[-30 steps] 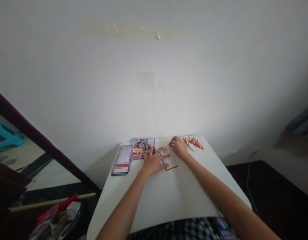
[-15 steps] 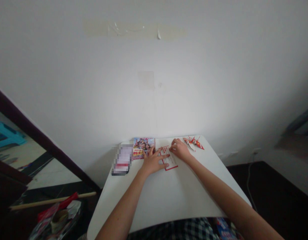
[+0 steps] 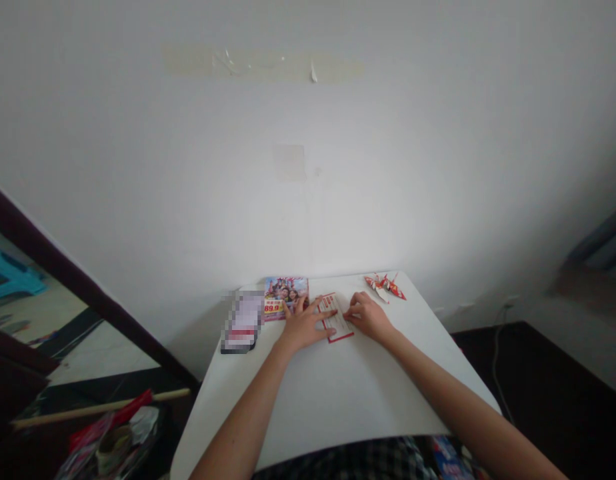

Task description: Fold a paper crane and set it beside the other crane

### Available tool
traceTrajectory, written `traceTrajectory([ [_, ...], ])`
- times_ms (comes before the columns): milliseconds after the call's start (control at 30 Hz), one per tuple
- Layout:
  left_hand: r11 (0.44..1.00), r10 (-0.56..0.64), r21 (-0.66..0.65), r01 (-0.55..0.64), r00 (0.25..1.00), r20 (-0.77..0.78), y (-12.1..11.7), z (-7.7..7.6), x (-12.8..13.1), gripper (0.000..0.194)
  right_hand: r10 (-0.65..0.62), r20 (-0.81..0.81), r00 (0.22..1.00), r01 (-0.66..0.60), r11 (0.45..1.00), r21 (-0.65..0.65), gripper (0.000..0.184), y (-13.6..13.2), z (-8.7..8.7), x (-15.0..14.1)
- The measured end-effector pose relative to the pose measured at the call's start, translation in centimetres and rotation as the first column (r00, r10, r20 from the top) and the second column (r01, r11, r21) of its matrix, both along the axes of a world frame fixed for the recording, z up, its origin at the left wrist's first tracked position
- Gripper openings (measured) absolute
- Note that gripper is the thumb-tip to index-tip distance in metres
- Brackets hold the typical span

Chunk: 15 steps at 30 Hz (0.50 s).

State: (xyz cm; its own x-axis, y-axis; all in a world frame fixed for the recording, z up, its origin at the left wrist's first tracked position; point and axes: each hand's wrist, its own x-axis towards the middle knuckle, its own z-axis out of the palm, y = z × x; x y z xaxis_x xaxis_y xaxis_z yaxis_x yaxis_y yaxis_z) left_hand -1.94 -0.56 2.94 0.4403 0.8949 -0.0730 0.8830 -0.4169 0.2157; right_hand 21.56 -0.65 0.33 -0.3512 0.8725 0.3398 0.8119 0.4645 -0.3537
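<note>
A small folded sheet of paper (image 3: 343, 327), white with red print and red edges, lies on the white table (image 3: 318, 400). My left hand (image 3: 299, 328) is spread flat, with some fingers on the paper's left part and others over the lower edge of a colourful flyer (image 3: 275, 288). At the paper's right edge, the fingers of my right hand (image 3: 371, 318) are drawn together in a pinch; the fingertips touch the edge about midway down. Two red-and-white folded paper cranes (image 3: 392, 288) rest beyond my right hand.
A phone (image 3: 244, 319), blurred out, lies at the table's left side. The wall (image 3: 308, 213) rises right behind the table. On the floor to the left are a wooden stick (image 3: 103, 407) and a bag of odds and ends (image 3: 115, 443). A cable (image 3: 497, 360) hangs at the right.
My right hand has slid down the paper's right edge toward me, from the top corner to about midway. My left hand and the paper stay in place.
</note>
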Motion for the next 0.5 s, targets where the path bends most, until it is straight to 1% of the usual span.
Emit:
traceTrajectory([
  [300,1.0,0.007,-0.008,-0.007,1.0,0.009,-0.2,0.3,0.1,0.058,0.029,-0.025,0.999,-0.028,0.999,0.044,0.008,-1.9,-0.7,0.8],
  [500,1.0,0.004,-0.007,-0.004,1.0,-0.001,-0.3,0.5,0.1,0.056,0.049,-0.027,0.998,-0.048,0.998,0.041,0.01,-3.1,-0.3,1.2],
])
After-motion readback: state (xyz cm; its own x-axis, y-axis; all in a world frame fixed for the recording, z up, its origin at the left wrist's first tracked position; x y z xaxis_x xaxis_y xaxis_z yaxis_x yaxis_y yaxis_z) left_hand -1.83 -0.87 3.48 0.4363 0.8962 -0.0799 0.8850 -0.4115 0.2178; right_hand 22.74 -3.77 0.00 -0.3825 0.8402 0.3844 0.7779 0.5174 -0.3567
